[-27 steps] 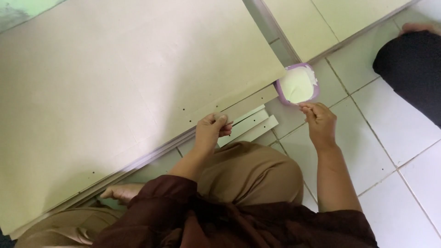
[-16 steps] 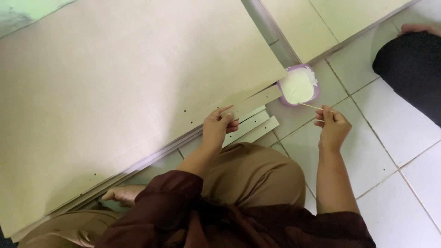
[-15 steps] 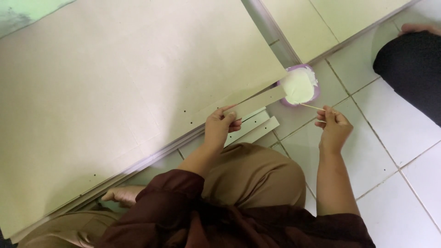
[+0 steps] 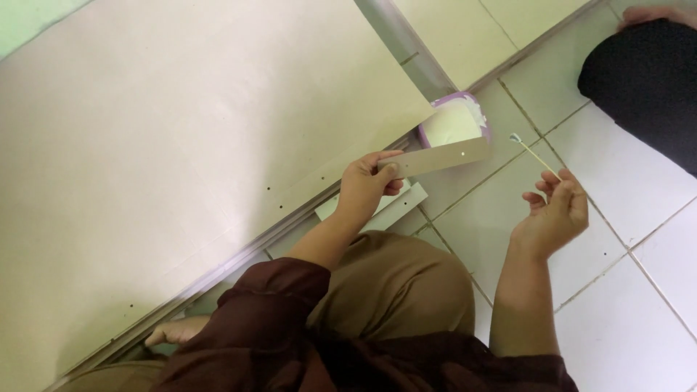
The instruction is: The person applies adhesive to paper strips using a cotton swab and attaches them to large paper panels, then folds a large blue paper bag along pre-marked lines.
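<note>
left hand [image 4: 367, 185] raised, pinching narrow strip [image 4: 435, 156]; right hand [image 4: 555, 210] pinching thin stick [image 4: 536, 154], tip up

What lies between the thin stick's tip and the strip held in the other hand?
In the head view, only bare white floor tile separates the stick tip from the strip; the purple-rimmed tub sits behind the strip.

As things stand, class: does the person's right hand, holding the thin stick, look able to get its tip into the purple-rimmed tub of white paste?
Probably yes. The right hand holds the stick beside the tub, with bare tile between. The strip in the left hand crosses only the tub's near edge.
</note>
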